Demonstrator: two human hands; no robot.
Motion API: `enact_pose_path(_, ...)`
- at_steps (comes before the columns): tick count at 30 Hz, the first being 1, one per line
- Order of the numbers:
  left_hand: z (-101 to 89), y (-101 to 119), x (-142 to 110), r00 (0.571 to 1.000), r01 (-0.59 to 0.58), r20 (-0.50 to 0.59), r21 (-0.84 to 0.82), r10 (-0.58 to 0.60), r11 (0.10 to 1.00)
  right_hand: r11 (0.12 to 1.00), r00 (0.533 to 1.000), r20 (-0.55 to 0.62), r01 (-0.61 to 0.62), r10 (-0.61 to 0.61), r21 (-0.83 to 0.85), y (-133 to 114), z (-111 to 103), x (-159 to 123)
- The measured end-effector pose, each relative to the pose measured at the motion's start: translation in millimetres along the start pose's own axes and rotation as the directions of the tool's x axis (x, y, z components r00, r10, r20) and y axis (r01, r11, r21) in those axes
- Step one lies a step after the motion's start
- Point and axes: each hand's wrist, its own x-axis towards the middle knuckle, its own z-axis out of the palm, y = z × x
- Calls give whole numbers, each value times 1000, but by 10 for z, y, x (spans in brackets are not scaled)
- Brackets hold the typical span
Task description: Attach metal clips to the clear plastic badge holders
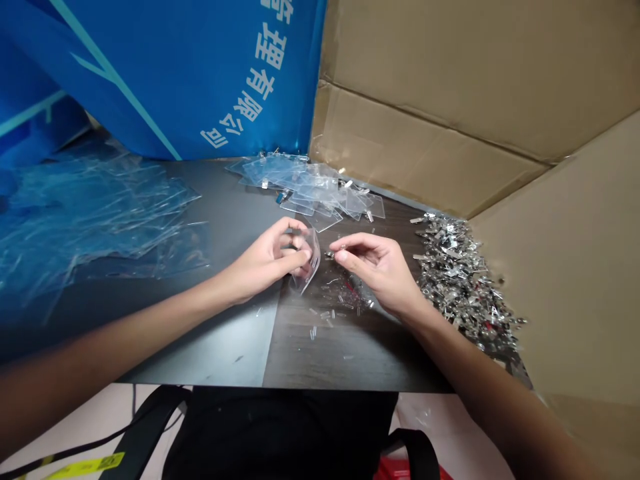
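My left hand (290, 253) pinches a clear plastic badge sleeve (311, 270), which bends between thumb and fingers over the middle of the table. Just to its right, my right hand (375, 263) is closed at the fingertips on a small metal clip (330, 255). The clip and the sleeve are close together but apart. Beyond both hands lies a pile of clear sleeves (310, 180), several with metal clips among them. To the right of my right hand is a heap of loose metal clips (455, 273).
Many flat clear sleeves (110, 213) spread over the left of the dark table (225, 353). Small clear plastic bits (327, 315) lie scattered below my hands. A blue printed panel (200, 73) and cardboard walls (430, 140) border the table's back and right.
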Motion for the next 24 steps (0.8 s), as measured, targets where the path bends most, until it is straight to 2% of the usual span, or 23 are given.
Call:
enact_pose_path(2,9,-4,-1,999,-10,-38,-4,9,1000,990,998,22,63,-61,-124,-44,-5,-16)
enact_pose_path(5,12,-5,-4,998,-35,-53,17,36,999,974,995,75,79,-64,-214,-85,-7,-36)
enact_pose_path(8,7,-11,-9,998,-52,-41,46,54,998,988,994,105,26,-10,-153,-53,25,-49)
enact_pose_path(13,-7,-36,-4,994,-100,-39,138,106,985,995,996,61,-72,68,70,33,108,-54)
enact_pose_path(24,-19,-41,-11,992,-114,-43,127,121,985,992,993,18,-120,120,-27,70,103,-73)
